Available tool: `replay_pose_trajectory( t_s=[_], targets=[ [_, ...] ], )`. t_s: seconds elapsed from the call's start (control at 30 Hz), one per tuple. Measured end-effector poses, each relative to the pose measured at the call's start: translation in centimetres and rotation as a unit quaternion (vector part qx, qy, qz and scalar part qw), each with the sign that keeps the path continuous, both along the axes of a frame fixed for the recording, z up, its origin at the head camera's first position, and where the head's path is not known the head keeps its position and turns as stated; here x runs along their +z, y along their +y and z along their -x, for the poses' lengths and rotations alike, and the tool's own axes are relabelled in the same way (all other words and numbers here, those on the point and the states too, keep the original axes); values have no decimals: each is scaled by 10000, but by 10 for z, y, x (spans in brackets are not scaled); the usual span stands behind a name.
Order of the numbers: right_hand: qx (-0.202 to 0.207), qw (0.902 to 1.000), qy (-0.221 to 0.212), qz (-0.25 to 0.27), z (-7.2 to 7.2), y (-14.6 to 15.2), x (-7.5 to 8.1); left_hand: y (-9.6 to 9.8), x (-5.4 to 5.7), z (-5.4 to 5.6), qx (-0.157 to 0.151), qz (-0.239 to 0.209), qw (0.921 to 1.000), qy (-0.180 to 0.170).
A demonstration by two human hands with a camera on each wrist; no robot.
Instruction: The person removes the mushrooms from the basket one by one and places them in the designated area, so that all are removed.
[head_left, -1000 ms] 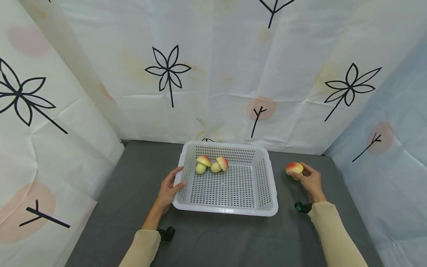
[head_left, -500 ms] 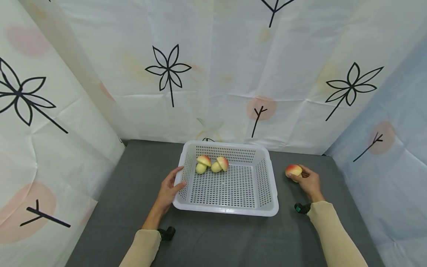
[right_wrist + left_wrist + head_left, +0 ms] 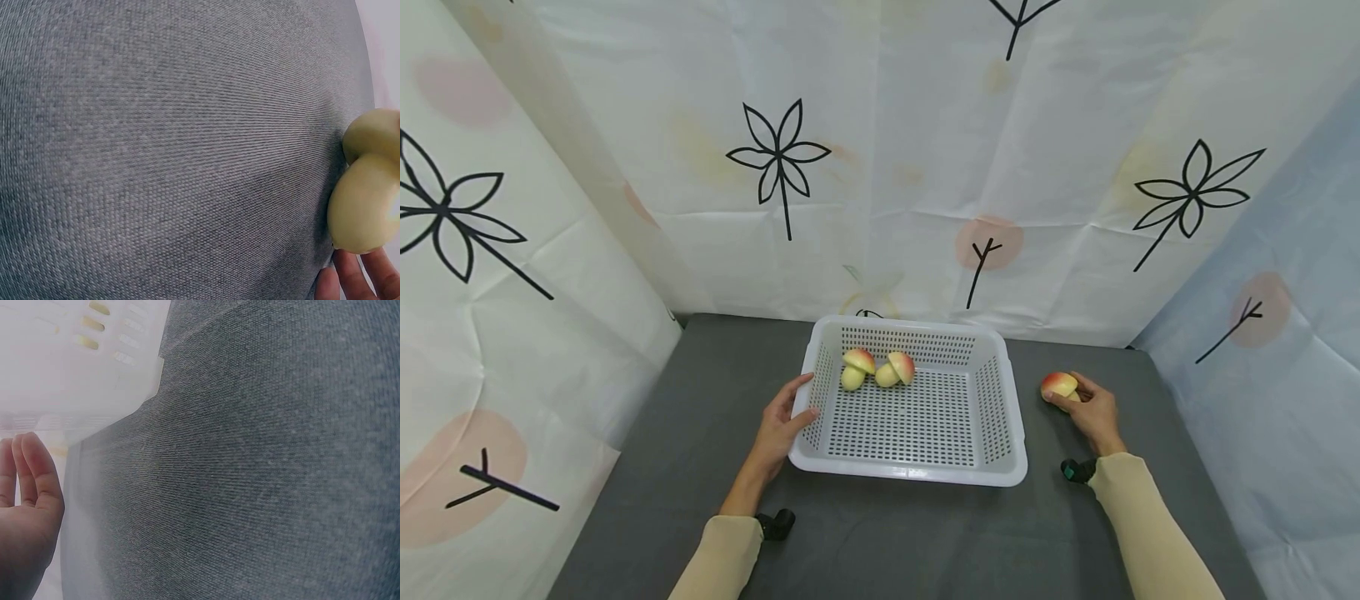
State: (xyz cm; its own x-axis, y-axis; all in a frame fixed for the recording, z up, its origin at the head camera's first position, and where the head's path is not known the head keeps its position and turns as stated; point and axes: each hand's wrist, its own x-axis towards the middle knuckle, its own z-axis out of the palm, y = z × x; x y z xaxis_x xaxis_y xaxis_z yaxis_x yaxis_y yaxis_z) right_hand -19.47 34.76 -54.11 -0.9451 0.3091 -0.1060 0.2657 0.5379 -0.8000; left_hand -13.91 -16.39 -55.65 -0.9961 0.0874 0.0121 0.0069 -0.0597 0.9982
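A white perforated plastic basket (image 3: 917, 477) sits on the dark grey table. Inside, near its back left, lie two toy mushrooms: the left mushroom (image 3: 857, 360) and the right mushroom (image 3: 900, 367), with red-and-yellow caps and pale green-yellow stems. My left hand (image 3: 781, 432) grips the basket's left rim, thumb over the edge and fingers on the outer side. To the right of the basket, my right hand (image 3: 1096, 412) holds a third mushroom (image 3: 1057, 385) between thumb and fingers. Its stem (image 3: 362, 206) shows close over the cloth in the right wrist view.
Grey cloth (image 3: 955, 533) covers the table in front of the basket. A white patterned curtain (image 3: 880, 167) rises right behind the table's back edge, with more fabric at left and right. Each wrist wears a dark strap-on device.
My right hand has shifted slightly toward me and a little left with the mushroom, by a small amount. My left hand, the basket and the two mushrooms in it stay in place.
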Motion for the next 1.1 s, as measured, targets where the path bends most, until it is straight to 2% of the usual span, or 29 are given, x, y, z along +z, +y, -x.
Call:
replay_pose_trajectory(
  t_s=[0.53,0.87,1.1],
  targets=[
    [11,9999,-50,141,0,6,4,-1,0,-1,-33,-72,10000,12],
    [232,9997,-1,-2,-2,8,23,-1,1,0,-22,-53,10000,34],
    [574,9972,434,-200,-3,2,40,-1,0,0,-41,-31,10000,58]
  ],
)
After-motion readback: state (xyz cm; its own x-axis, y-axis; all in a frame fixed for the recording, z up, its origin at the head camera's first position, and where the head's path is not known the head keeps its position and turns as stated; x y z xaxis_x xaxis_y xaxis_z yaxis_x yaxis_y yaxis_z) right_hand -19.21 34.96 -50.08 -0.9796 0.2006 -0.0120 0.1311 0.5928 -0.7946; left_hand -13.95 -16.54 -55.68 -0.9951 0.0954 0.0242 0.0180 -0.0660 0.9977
